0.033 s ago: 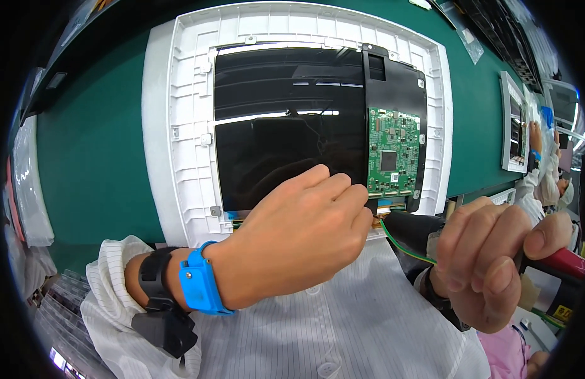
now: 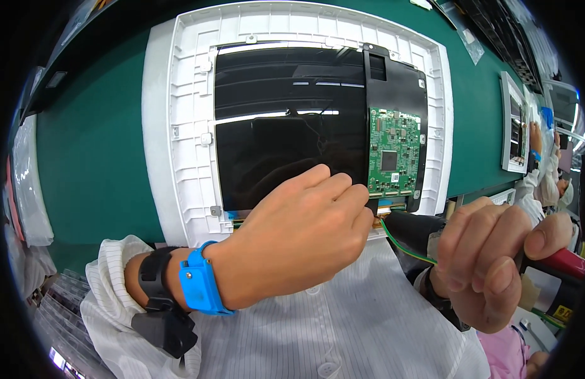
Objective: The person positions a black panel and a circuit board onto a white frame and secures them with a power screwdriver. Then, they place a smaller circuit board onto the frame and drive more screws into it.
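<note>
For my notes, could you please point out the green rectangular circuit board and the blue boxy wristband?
Green rectangular circuit board (image 2: pixel 391 159): head view, on its square dark chip.
Blue boxy wristband (image 2: pixel 202 284): head view, on its flat casing.

Green tabletop (image 2: pixel 93 164); white-framed unit (image 2: pixel 513 126) far right; clear bag (image 2: pixel 473 48) upper right; plastic wrapping (image 2: pixel 35 189) far left.

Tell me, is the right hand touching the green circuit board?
Apart. The head view shows the right hand lower and farther right than the green circuit board, with part of the white frame between them.
</note>
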Available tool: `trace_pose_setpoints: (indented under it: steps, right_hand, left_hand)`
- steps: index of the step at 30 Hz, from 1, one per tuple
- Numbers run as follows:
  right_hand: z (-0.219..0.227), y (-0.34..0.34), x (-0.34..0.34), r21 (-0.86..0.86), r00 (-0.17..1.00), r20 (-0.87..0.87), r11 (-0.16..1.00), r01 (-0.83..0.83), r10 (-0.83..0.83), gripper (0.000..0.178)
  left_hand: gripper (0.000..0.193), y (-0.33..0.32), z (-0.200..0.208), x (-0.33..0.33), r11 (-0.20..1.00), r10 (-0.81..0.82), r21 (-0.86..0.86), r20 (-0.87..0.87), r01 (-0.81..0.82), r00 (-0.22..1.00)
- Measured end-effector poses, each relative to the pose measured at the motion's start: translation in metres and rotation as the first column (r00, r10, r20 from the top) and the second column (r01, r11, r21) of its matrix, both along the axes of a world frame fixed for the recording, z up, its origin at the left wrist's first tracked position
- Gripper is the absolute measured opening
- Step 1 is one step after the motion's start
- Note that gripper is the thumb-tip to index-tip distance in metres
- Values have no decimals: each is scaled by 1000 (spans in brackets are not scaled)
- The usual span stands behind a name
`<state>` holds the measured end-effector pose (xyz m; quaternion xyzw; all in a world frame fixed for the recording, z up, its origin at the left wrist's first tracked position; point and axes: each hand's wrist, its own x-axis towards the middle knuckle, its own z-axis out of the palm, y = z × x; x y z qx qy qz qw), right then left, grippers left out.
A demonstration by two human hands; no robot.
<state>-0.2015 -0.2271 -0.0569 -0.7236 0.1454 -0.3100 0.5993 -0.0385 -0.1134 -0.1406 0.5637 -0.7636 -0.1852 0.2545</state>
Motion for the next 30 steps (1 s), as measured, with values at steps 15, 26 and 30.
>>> trace_pose_setpoints:
  steps: [15,26,30]
  right_hand:
    - [-12,3,4,-14,993,114,1000,-11,13,28]
    - [-7,9,-4,96,992,111,994,47,-57,44]
    - [-8,7,-4,99,994,112,995,-5,-6,41]
  left_hand:
    - [10,1,-7,-1,997,2,-79,-22,-4,1000]
    - [15,10,-1,-13,984,65,-175,149,-39,987]
    - [13,10,-3,-14,974,70,-224,250,-12,966]
